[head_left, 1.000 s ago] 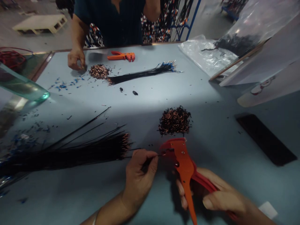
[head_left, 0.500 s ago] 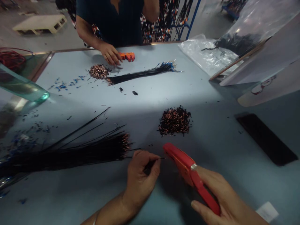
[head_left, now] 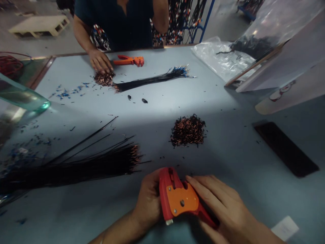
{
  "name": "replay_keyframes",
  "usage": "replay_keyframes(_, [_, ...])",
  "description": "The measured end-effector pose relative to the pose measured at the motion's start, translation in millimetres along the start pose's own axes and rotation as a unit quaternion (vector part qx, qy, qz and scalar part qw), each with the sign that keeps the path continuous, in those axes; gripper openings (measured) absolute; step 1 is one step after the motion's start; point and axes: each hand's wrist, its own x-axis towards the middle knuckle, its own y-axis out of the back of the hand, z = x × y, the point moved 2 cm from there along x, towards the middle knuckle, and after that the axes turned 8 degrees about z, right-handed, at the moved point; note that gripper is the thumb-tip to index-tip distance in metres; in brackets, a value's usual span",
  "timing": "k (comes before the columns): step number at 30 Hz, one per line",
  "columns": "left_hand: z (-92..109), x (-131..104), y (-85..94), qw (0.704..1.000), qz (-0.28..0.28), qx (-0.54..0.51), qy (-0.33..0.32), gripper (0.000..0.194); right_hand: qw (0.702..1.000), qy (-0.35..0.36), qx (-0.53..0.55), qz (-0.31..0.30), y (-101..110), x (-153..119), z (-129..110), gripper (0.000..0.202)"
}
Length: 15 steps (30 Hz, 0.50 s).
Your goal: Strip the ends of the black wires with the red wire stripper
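The left hand [head_left: 147, 201] is partly hidden, grip unclear; pliers [head_left: 188, 200], slanting head-end up-left, are clasped in the right hand [head_left: 225, 206].

That red-and-orange hand tool [head_left: 189, 200] looks smooth, plastic, with metal screws [head_left: 170, 188]; the long black wire bundle [head_left: 101, 166] seems matt, copper-tipped; the crumpled clear plastic bag [head_left: 220, 59] glistens; the pale slatted pallet [head_left: 39, 26] is wood.

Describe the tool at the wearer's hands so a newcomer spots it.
At the near side of the blue table, find the wearer's left hand and right hand. Between them is the red and orange tool. Unlike the similar second tool lying near the far edge, it is held in the right.
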Motion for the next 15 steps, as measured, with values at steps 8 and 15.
replay_keyframes(8, [12,0,-5.2,0.998,-0.063,0.004,-0.024,0.026,1.0,0.012,0.01,0.013,-5,-3,5,0.049])
replay_keyframes(15, [8,-1,-5.8,0.996,-0.08,-0.035,-0.006,0.02,1.0,0.012,0.0,0.009,-6,-4,8,0.049])
